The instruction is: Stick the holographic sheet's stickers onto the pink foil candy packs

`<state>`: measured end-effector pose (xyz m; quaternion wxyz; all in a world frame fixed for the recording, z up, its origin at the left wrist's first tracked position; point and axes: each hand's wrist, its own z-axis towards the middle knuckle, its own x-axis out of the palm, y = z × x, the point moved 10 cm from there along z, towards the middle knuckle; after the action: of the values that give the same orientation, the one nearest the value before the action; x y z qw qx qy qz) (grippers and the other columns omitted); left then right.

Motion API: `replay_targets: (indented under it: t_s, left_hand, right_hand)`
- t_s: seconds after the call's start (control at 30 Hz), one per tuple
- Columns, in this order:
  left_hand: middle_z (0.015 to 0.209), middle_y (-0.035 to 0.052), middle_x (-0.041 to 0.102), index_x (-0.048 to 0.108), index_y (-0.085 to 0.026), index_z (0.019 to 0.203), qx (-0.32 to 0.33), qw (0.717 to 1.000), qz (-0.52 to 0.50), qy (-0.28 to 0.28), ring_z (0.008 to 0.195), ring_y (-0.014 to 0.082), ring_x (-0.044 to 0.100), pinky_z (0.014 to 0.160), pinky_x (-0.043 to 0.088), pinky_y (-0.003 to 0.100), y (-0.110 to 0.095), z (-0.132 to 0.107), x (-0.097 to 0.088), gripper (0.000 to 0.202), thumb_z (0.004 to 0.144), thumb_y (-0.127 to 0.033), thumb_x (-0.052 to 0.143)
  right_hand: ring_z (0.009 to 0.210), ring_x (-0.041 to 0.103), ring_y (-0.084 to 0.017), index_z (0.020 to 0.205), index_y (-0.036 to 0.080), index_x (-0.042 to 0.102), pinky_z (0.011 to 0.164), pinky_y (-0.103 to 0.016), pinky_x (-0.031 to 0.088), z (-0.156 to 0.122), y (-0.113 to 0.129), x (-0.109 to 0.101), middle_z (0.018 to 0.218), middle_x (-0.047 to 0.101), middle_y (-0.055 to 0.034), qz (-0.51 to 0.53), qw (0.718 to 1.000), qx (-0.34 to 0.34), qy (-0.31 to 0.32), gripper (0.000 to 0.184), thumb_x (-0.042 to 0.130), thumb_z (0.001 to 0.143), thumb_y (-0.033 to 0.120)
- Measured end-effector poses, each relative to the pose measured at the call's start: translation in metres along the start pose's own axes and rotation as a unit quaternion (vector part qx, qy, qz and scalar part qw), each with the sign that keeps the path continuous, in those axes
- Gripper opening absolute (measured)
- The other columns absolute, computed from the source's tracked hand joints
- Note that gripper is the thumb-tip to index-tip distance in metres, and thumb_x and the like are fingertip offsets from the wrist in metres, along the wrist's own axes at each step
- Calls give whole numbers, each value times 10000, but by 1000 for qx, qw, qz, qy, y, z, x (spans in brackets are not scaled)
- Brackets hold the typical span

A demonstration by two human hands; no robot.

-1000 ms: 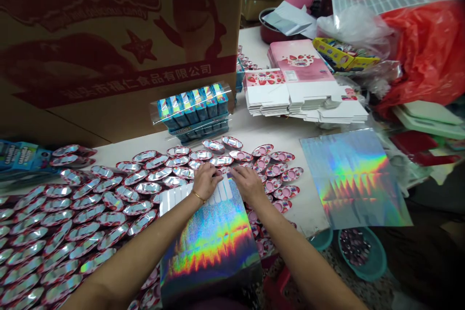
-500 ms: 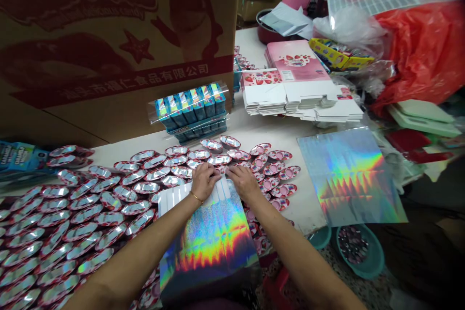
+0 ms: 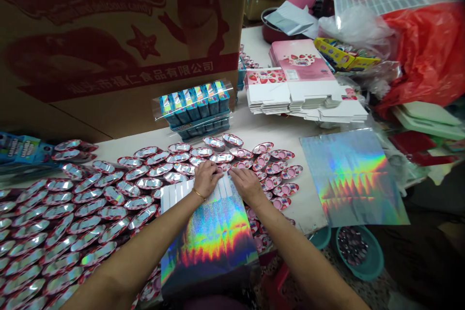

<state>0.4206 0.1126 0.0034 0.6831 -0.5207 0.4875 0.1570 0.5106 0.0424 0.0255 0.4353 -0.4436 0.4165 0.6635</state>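
Shiny sheet: six o'clock in view.
Left hand: at its top edge, fingertips bunched.
Right hand: just apart from the left.
Grip: cannot be told for either.
Small packs: crowded around eight o'clock.
Carton: ten o'clock.

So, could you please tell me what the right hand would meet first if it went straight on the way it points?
Forward and left, the right hand would probably first meet the oval pack just ahead, near the left hand; depth is unclear, so it might pass above.
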Motion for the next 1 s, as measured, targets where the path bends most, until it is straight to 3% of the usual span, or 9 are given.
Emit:
replay_targets:
  t_s: [0.07,0.17,0.33,0.53,0.7,0.87,1.0]
  left_hand:
    - [920,32,572,616,-215,741,0,1000,0,-3,920,204,463,795,314,353,0,-1,0,163,770,-365,558]
    - [922,35,571,614,-214,739,0,1000,-3,-3,921,203,464,806,316,353,0,-2,0,170,773,-368,553]
    - [921,30,570,614,-214,740,4,1000,-9,-4,919,197,464,801,318,347,-1,-2,-2,164,776,-359,548]
    - [914,29,570,609,-213,741,8,1000,-2,-6,917,202,465,775,318,345,-2,-3,-2,153,768,-355,559]
    - [909,29,574,609,-213,755,17,1000,-7,-13,905,197,470,779,318,347,-3,-3,-4,143,766,-348,564]
    - [911,31,577,601,-206,745,17,1000,-11,-20,911,193,473,780,317,344,-3,-3,-5,158,782,-350,546]
    - [903,29,573,599,-202,739,25,999,-11,-29,911,190,472,780,311,342,-5,-4,-5,183,797,-358,525]
  right_hand:
    - [936,482,-198,1189,184,503,765,-340,388,3,-2,2,1113,571,-90,0,1000,17,9,324,396,887,229]
    - [954,480,-204,1204,178,489,769,-346,387,2,3,4,1145,556,-97,-2,1000,-9,8,337,393,881,193]
    - [1058,452,-201,1147,159,532,825,-337,381,-6,9,1,1174,553,-94,1,999,-33,-32,306,388,877,162]
    - [936,510,-183,923,188,617,803,-315,386,2,-2,-14,1090,597,-62,30,999,25,-5,217,405,878,192]
    - [870,520,-167,948,189,607,770,-292,407,14,-14,-29,990,610,-61,71,996,46,19,203,419,878,216]
    - [901,499,-200,1113,190,553,732,-319,402,9,-5,-4,1030,601,-75,19,999,20,16,275,441,863,187]
    - [980,469,-211,1127,148,541,796,-329,377,-2,4,4,1118,574,-87,-5,1000,3,-23,286,431,864,163]
